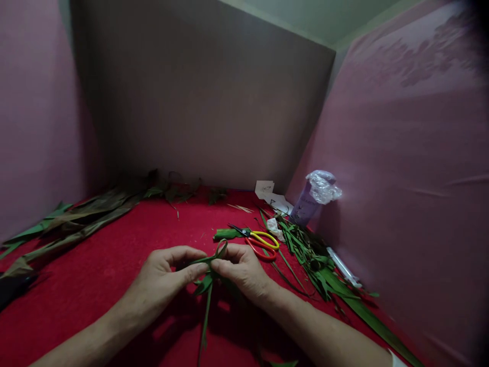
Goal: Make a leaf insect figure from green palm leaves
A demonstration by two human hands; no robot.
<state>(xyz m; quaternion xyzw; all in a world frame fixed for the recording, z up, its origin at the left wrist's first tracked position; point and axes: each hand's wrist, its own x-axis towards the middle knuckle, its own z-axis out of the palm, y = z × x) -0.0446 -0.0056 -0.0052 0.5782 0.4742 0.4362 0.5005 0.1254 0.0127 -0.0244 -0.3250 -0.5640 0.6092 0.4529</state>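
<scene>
Both hands meet above the red cloth, pinching a piece of folded green leaf strips (205, 284). My left hand (168, 272) grips its left side between thumb and fingers. On the right side, my right hand (239, 267) pinches the same leaf piece beside a small loop that sticks up. A long thin strip hangs from it toward me. Just beyond my right hand lie scissors (262, 242) with one yellow and one red handle, their dark blades over a short cut leaf (225, 234). My fingertips partly hide the folds.
A heap of green leaf scraps (301, 250) lies at right, near a purple container (305, 204) topped with clear plastic and white paper cards (277, 201). Long dried leaves (91, 214) stretch along the left. Thin sticks (240, 208) rest at the back. Walls enclose the red cloth (87, 290).
</scene>
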